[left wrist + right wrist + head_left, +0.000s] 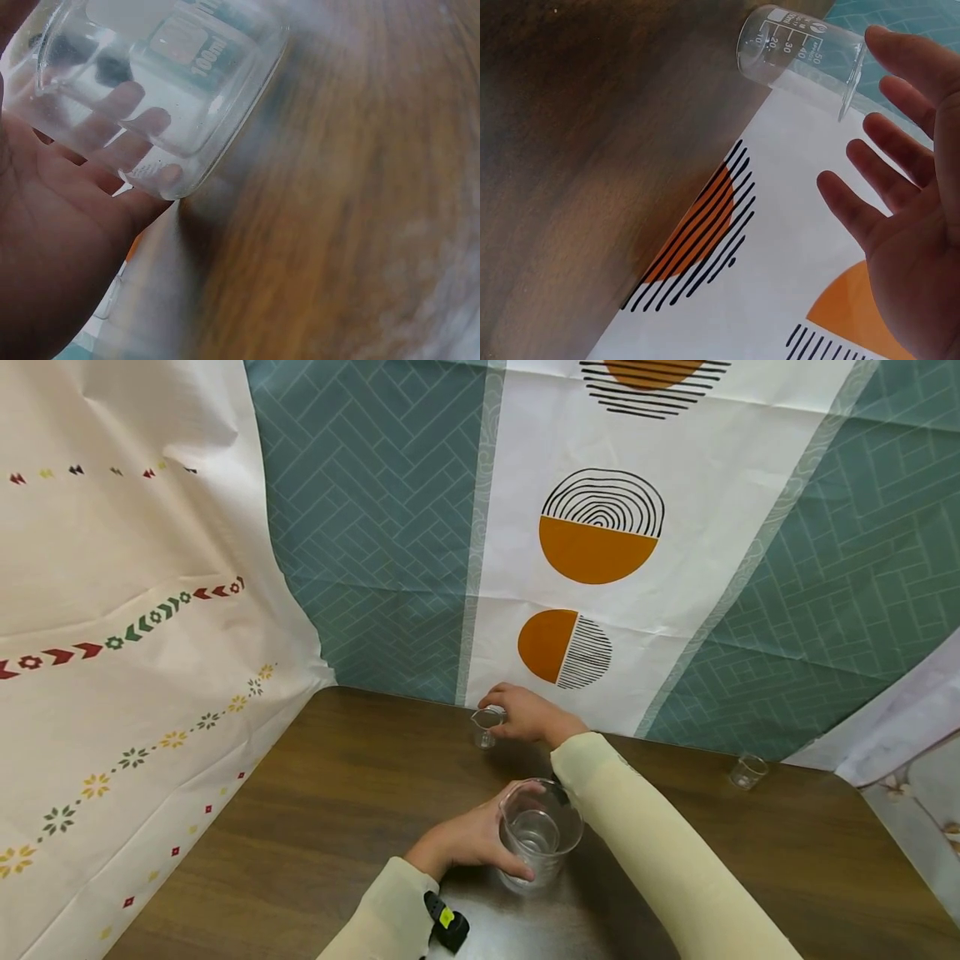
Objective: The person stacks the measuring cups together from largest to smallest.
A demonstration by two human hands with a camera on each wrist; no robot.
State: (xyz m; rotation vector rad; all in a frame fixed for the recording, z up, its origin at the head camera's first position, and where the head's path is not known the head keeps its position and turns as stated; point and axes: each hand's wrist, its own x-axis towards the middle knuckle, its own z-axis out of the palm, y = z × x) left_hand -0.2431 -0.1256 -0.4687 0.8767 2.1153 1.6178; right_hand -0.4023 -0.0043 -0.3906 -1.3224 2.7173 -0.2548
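My left hand (480,831) grips a large glass beaker (558,857) from its left side, thumb in front and fingers behind. Inside it sits a smaller beaker (196,97), printed with 100ml in the left wrist view. My right hand (528,714) reaches to a small glass beaker (486,739) at the table's back edge. In the right wrist view this small beaker (784,54) bears a scale up to 50. The right thumb tip is right at its rim, while the other fingers are spread and fairly straight beside it.
Another small glass beaker (748,772) stands at the back right of the brown wooden table (322,827). A patterned cloth (390,568) hangs behind the table, and a white cloth (150,693) drapes along the left side. My right forearm passes over the table beside the large beaker.
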